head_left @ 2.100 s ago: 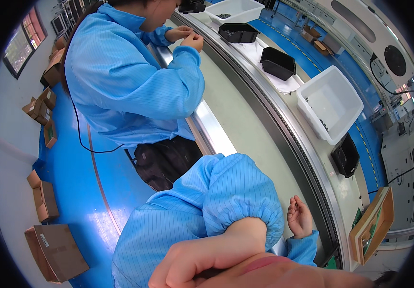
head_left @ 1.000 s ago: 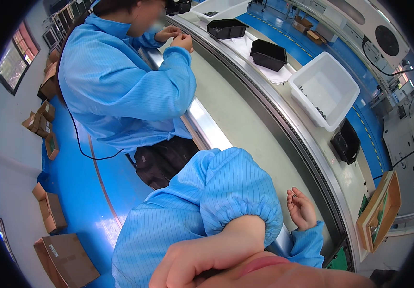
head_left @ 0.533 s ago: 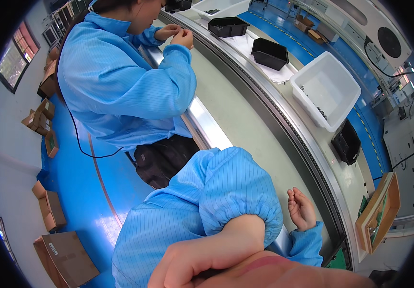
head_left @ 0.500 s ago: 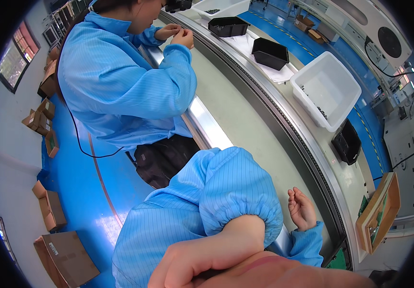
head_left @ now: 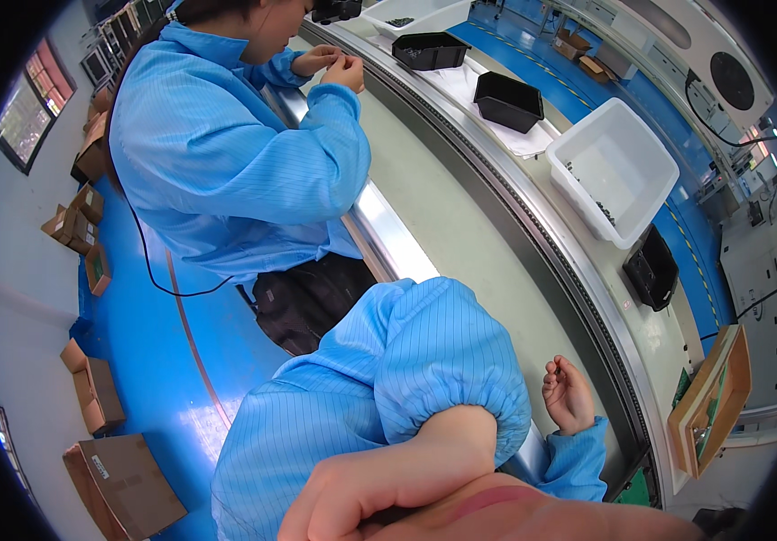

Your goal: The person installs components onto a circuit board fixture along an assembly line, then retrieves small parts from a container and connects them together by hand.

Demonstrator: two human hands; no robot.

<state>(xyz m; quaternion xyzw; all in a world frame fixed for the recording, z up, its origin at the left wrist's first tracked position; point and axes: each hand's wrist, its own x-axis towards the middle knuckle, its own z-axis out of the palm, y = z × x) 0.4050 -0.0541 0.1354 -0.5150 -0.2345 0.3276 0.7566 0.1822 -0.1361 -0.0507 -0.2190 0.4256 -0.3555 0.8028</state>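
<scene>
My left hand (head_left: 361,491) is raised close to the camera at the lower middle, its wrist bent back out of a gathered blue striped sleeve (head_left: 447,352). Its fingers are curled, and whatever they may hold is hidden. Farther right, my right hand (head_left: 570,398) is over the near end of the pale conveyor belt (head_left: 460,230), palm partly turned up. Its fingers are bent together, with a tiny dark spot at the tips that is too small to name.
At left, a co-worker in a blue coat (head_left: 235,162) brings both hands together over the belt. Beyond the rail stand a white bin (head_left: 618,167) with small dark parts, black trays (head_left: 507,101) and a wooden frame box (head_left: 711,401). Cardboard boxes (head_left: 127,487) line the wall.
My right hand's fingers have shifted slightly to the right and curled a little more. My left hand stays nearly still.
</scene>
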